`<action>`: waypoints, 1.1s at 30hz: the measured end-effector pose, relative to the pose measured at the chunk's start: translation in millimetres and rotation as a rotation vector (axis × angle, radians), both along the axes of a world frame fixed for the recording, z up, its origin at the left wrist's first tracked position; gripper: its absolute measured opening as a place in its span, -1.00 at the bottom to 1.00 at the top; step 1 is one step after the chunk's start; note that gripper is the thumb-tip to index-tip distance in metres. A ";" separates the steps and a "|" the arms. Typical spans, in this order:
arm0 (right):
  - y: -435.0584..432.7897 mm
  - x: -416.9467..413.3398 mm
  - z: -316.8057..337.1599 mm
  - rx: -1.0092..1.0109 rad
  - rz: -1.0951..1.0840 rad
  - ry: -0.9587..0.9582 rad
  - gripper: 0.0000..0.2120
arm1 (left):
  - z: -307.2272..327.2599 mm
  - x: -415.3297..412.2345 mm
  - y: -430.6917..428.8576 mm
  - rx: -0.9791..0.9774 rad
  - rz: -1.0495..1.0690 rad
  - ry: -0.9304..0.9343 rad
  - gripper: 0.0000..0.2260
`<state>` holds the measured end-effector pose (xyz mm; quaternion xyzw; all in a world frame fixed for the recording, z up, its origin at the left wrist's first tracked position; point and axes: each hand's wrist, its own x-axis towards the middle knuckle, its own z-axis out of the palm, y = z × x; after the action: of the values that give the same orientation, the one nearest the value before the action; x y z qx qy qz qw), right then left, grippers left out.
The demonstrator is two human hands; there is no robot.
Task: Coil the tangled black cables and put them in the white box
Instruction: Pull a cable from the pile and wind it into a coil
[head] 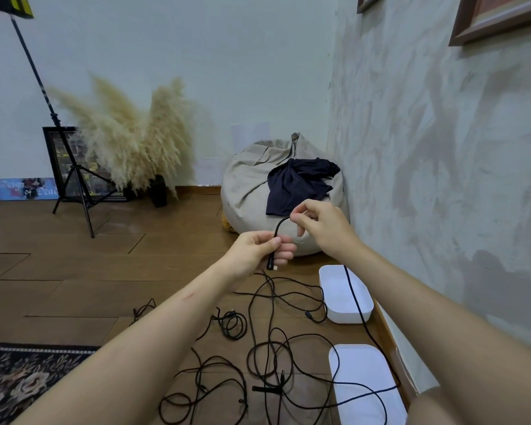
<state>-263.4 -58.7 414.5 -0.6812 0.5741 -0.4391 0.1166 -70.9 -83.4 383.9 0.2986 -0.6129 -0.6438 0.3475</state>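
Left hand [258,251] and right hand [322,223] are both pinching one black cable [277,231], mid-frame
White box [341,315] is sitting just beside the wall [442,179] on the right; open floor [74,286] is stretching left.

The only legible writing stands on a flat blue-and-purple printed board with rounded ends [23,188], set lengthwise along the foot of the pale back wall, at the far left edge of the wooden floor. In white gothic lettering it reads "Reign" on the upper line and "of Dea" on the lower. The last letters are cut off by the black-framed picture [53,162] leaning beside it. That picture carries yellow patches that may be lettering, but they are too small and blurred to read.
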 end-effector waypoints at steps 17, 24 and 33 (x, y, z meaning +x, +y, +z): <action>10.7 52.5 -29.4 0.302 0.285 0.194 -0.84 | 29.0 -4.1 -10.2 0.196 0.183 0.494 -0.78; 9.6 49.6 -1.8 0.249 0.266 0.315 -0.76 | 13.0 13.5 -25.0 -0.093 0.314 0.253 -0.82; 8.4 29.5 6.5 0.202 0.349 0.277 -0.82 | 3.5 -3.2 -12.2 -0.251 0.233 0.016 -0.83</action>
<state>-233.9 -50.3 421.0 -0.8086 0.4993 -0.2550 0.1781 -74.1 -95.7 387.3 0.3170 -0.6469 -0.5198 0.4592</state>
